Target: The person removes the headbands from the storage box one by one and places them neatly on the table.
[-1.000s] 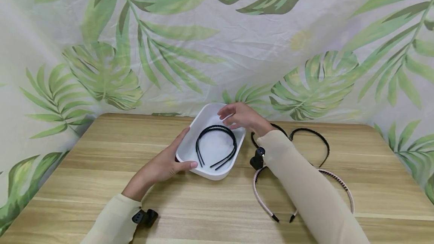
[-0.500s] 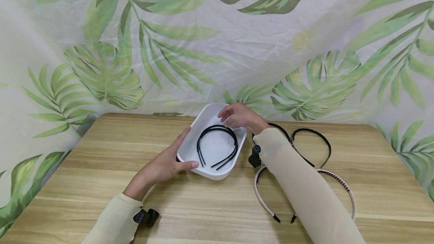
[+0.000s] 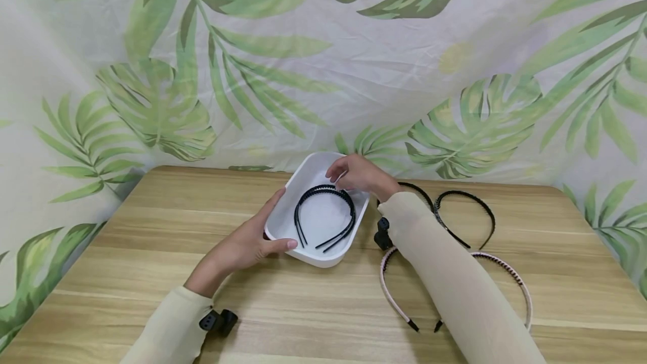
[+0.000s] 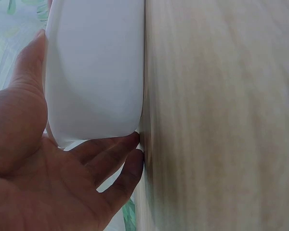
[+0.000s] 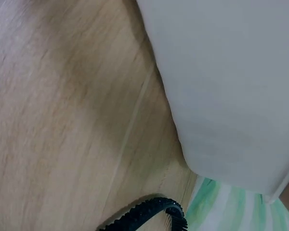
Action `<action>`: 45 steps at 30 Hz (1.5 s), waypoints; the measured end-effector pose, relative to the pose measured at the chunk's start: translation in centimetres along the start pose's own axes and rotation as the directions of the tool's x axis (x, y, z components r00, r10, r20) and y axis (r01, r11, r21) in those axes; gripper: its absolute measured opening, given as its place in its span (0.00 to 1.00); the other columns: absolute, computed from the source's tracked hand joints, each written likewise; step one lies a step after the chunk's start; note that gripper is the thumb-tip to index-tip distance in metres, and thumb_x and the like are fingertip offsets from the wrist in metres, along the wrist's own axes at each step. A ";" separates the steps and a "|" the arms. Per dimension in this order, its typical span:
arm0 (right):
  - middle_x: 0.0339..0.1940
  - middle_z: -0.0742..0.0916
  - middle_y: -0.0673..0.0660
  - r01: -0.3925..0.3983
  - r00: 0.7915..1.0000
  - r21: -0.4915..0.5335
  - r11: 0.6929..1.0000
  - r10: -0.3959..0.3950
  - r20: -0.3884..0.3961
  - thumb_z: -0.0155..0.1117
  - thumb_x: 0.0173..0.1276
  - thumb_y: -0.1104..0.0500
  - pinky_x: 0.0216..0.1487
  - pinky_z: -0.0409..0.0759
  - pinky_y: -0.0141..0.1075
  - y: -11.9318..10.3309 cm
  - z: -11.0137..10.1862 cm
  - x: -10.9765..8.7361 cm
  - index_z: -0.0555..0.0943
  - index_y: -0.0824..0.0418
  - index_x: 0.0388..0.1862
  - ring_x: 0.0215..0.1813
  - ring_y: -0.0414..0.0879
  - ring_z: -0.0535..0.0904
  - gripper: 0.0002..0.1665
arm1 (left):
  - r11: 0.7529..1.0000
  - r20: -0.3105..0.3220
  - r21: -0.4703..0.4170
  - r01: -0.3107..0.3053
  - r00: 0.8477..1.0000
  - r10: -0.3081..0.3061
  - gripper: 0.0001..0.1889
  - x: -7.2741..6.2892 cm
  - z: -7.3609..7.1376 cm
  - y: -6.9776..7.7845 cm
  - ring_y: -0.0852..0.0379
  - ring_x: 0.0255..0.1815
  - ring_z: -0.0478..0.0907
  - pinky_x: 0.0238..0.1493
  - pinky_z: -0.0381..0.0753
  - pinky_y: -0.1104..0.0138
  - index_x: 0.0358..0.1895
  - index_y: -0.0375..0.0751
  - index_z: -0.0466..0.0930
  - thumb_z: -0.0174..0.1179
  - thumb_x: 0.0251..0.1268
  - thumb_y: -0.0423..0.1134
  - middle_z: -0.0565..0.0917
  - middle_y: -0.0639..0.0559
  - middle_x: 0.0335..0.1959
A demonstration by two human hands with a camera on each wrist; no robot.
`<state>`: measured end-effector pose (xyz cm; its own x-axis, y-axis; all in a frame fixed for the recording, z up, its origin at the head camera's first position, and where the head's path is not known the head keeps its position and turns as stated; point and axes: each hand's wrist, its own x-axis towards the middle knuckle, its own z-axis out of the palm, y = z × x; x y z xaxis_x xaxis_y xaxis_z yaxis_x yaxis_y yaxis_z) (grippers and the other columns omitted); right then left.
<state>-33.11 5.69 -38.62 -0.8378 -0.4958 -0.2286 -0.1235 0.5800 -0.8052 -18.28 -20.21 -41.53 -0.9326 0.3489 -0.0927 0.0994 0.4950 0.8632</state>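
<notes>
A white rectangular tray (image 3: 277, 213) with rounded corners stands near the table's back edge. Inside lie two overlapping black toothed headbands (image 3: 298, 219), ends toward me. My left hand (image 3: 247, 242) grips the tray's left side, thumb over the front rim. In the left wrist view its fingers (image 4: 123, 180) reach round the tray's corner at table level. My right hand (image 3: 360, 176) is over the far right rim, its loosely bent fingers dipping inside near the headbands' top; nothing shows held. The right wrist view shows the tray's outer wall (image 5: 231, 96), not the fingers.
Right of the tray lie black headbands (image 3: 467, 195) on the wooden table (image 3: 303, 308), partly hidden by my right arm. Nearer to me are pale pink headbands (image 3: 386, 285), also partly covered by the forearm. A leaf-patterned cloth (image 3: 283, 89) hangs behind the table.
The right hand's fingertips have drawn slightly closer together and lower over the tray. The left hand, tray and headbands keep their places; the view has shifted a little.
</notes>
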 end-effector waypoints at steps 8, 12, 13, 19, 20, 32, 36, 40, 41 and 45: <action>0.52 0.88 0.63 0.024 1.000 -0.062 0.998 -0.024 0.005 0.62 0.67 0.75 0.41 0.77 0.30 0.3 0.2 0.2 0.85 0.67 0.59 0.48 0.46 0.81 0.22 | 1.000 0.008 -0.006 -0.020 1.000 0.020 0.59 -0.1 -0.1 0.2 0.42 0.65 0.71 0.63 0.72 0.53 0.87 0.46 0.33 0.72 0.68 0.44 0.53 0.35 0.85; 0.51 0.88 0.62 0.018 1.000 -0.082 0.996 -0.018 0.001 0.62 0.67 0.75 0.39 0.76 0.30 0.2 0.3 0.1 0.85 0.67 0.59 0.46 0.45 0.81 0.22 | 1.000 0.009 -0.004 -0.018 1.000 0.018 0.59 -0.1 -0.1 0.3 0.42 0.66 0.71 0.65 0.72 0.51 0.87 0.47 0.33 0.72 0.69 0.44 0.53 0.34 0.85; 0.50 0.88 0.62 0.014 1.000 -0.081 0.997 -0.014 -0.001 0.62 0.67 0.75 0.39 0.76 0.30 0.1 0.3 0.0 0.85 0.66 0.58 0.45 0.45 0.80 0.22 | 1.000 0.008 -0.004 -0.018 1.000 0.018 0.59 -0.1 -0.1 0.3 0.42 0.66 0.71 0.65 0.72 0.51 0.87 0.47 0.32 0.72 0.69 0.44 0.53 0.34 0.85; 0.48 0.88 0.60 0.018 1.000 -0.093 0.995 -0.018 0.006 0.62 0.65 0.76 0.38 0.76 0.30 -0.1 0.3 -0.1 0.86 0.66 0.57 0.42 0.44 0.79 0.22 | 1.000 0.004 0.011 -0.022 1.000 0.022 0.59 -0.1 -0.2 0.2 0.42 0.65 0.72 0.66 0.72 0.50 0.87 0.47 0.32 0.72 0.68 0.45 0.54 0.33 0.84; 0.47 0.88 0.60 0.021 1.000 -0.100 0.995 -0.020 0.007 0.62 0.65 0.76 0.38 0.76 0.30 -0.1 0.3 -0.1 0.86 0.66 0.57 0.42 0.44 0.79 0.22 | 1.000 0.004 0.012 -0.021 1.000 0.021 0.59 -0.1 -0.3 0.2 0.42 0.66 0.72 0.66 0.72 0.50 0.87 0.47 0.32 0.72 0.68 0.45 0.55 0.33 0.84; 0.44 0.85 0.59 -0.028 1.000 -0.124 0.992 0.026 -0.015 0.64 0.67 0.76 0.37 0.76 0.31 -0.2 0.6 -0.3 0.87 0.64 0.55 0.40 0.44 0.77 0.20 | 1.000 0.019 -0.005 -0.017 1.000 0.017 0.59 0.0 -0.2 0.3 0.41 0.67 0.71 0.66 0.72 0.50 0.87 0.49 0.31 0.72 0.69 0.44 0.53 0.34 0.85; 0.42 0.85 0.57 -0.024 1.000 -0.138 0.990 0.022 -0.019 0.64 0.67 0.75 0.36 0.75 0.30 -0.2 0.6 -0.4 0.88 0.63 0.54 0.39 0.44 0.76 0.19 | 1.000 0.019 0.001 -0.015 1.000 0.015 0.59 0.0 -0.2 0.3 0.42 0.66 0.71 0.65 0.72 0.51 0.87 0.50 0.31 0.71 0.69 0.44 0.53 0.34 0.85; 0.40 0.84 0.56 -0.015 1.000 -0.138 0.990 0.012 -0.019 0.64 0.66 0.76 0.36 0.74 0.30 -0.2 0.5 -0.4 0.88 0.64 0.54 0.38 0.44 0.75 0.19 | 1.000 0.018 0.001 -0.012 1.000 0.012 0.59 0.0 -0.2 0.3 0.42 0.65 0.71 0.63 0.73 0.53 0.87 0.50 0.32 0.72 0.69 0.44 0.54 0.34 0.84; 0.39 0.84 0.56 -0.013 1.000 -0.135 0.991 0.011 -0.018 0.64 0.66 0.76 0.36 0.74 0.30 -0.3 0.5 -0.4 0.88 0.64 0.53 0.38 0.43 0.75 0.19 | 1.000 0.018 0.001 -0.012 1.000 0.012 0.59 0.0 -0.2 0.3 0.42 0.65 0.71 0.63 0.73 0.53 0.87 0.50 0.32 0.72 0.69 0.45 0.54 0.35 0.84; 0.39 0.83 0.55 -0.010 1.000 -0.136 0.991 0.007 -0.021 0.64 0.66 0.76 0.35 0.73 0.30 -0.2 0.5 -0.4 0.89 0.63 0.53 0.37 0.43 0.74 0.19 | 1.000 0.018 -0.001 -0.012 1.000 0.012 0.59 -0.1 -0.2 0.3 0.42 0.65 0.72 0.64 0.72 0.51 0.88 0.51 0.32 0.72 0.68 0.45 0.55 0.34 0.84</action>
<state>-32.53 5.46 -38.65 -0.8497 -0.4780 -0.2225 -0.1866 0.6674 -0.7209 -18.29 -20.28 -41.17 -0.9251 0.3687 -0.0911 0.1100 0.4899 0.8648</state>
